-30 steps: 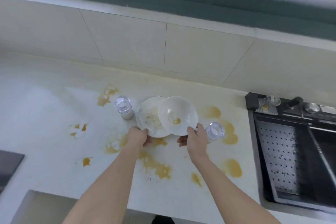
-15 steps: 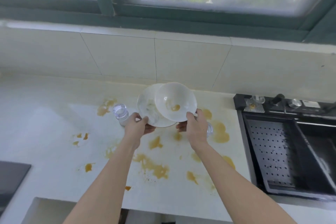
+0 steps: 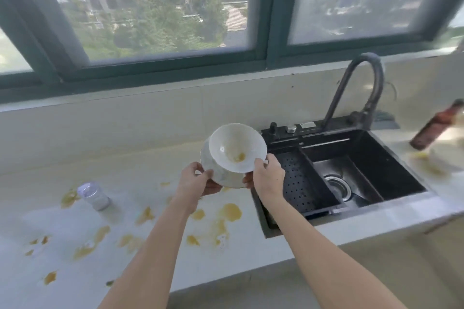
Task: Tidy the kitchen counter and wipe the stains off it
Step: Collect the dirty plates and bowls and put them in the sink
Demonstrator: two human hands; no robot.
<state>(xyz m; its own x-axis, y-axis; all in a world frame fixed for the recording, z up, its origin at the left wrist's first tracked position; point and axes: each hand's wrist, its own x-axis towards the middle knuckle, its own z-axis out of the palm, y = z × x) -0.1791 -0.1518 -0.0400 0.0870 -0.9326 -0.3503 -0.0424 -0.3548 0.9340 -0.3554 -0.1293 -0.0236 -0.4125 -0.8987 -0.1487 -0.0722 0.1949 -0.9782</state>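
My left hand [image 3: 195, 178] grips the rim of a white plate [image 3: 226, 178], held in the air above the counter's right part. My right hand [image 3: 266, 175] holds a white bowl [image 3: 236, 150] by its near rim, with the bowl in front of the plate and tilted toward me. A yellow-brown smear sits in the bowl's bottom. Both dishes hang just left of the black sink [image 3: 376, 165]. The pale counter [image 3: 50, 246] below is spattered with several yellow-brown stains [image 3: 229, 212].
A small clear glass [image 3: 94, 197] stands on the counter at the left. A dark curved tap [image 3: 361, 88] rises behind the sink, which has a perforated tray [image 3: 298, 183] in its left half. A dark bottle [image 3: 437, 125] and more stains lie right of the sink.
Both hands have lifted the plate and bowl off the counter and carried them right, toward the sink. The view has swung up and to the right.
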